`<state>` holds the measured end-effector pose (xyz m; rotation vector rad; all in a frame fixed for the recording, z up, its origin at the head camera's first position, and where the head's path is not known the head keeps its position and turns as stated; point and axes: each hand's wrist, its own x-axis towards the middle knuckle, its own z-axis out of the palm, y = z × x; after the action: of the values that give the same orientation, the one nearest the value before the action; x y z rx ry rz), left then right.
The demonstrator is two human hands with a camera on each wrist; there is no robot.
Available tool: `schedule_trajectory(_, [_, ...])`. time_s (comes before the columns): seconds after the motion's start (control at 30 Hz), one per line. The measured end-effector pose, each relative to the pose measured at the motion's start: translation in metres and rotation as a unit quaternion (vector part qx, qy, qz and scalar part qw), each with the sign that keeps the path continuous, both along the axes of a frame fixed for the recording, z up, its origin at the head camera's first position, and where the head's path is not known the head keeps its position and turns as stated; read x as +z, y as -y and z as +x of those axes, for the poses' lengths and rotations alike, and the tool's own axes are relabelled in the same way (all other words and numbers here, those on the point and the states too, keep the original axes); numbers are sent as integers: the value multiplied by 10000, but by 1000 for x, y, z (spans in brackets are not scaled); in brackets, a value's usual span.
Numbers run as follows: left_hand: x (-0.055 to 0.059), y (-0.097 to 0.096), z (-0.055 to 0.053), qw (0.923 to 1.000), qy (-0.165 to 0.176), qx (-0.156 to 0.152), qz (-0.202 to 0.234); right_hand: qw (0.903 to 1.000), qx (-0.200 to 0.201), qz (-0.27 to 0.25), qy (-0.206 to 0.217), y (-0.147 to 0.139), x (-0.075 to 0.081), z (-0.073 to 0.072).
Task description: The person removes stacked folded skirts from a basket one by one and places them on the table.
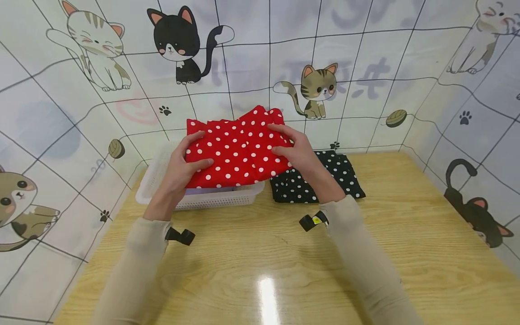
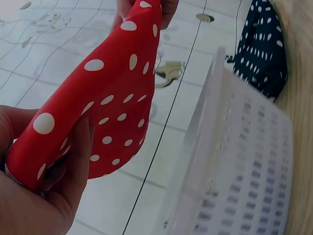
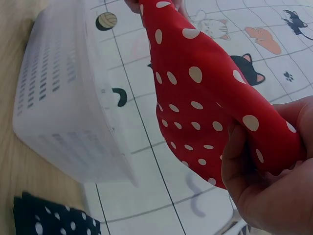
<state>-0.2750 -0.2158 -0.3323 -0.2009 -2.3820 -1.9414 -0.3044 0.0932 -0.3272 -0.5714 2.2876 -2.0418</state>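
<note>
Both hands hold up a red cloth with white polka dots (image 1: 235, 153), folded over along one edge. My left hand (image 1: 180, 162) grips its left end, thumb on the near face. At the right end my right hand (image 1: 298, 151) pinches it the same way. In the left wrist view the left hand (image 2: 44, 186) has its fingers curled round the cloth's folded edge, and in the right wrist view the right hand (image 3: 271, 181) does likewise. The cloth hangs over a white plastic basket (image 1: 227, 199), hiding much of it.
A black cloth with white dots (image 1: 337, 176) lies folded on the wooden table (image 1: 252, 253), right of the basket. Behind rises a white tiled-pattern wall covering (image 1: 252, 58) printed with cartoon cats. Similar coverings stand at both sides.
</note>
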Motion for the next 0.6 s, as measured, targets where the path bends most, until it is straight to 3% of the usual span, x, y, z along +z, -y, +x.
schedule_trajectory(0.33, [-17, -54, -6, 9988, 170, -445, 150, 9976, -421, 532, 103, -55, -5, 9])
schedule_trajectory(0.6, [-20, -95, -13, 9951, 573, -779, 226, 9929, -712, 940, 159, -97, -8, 13])
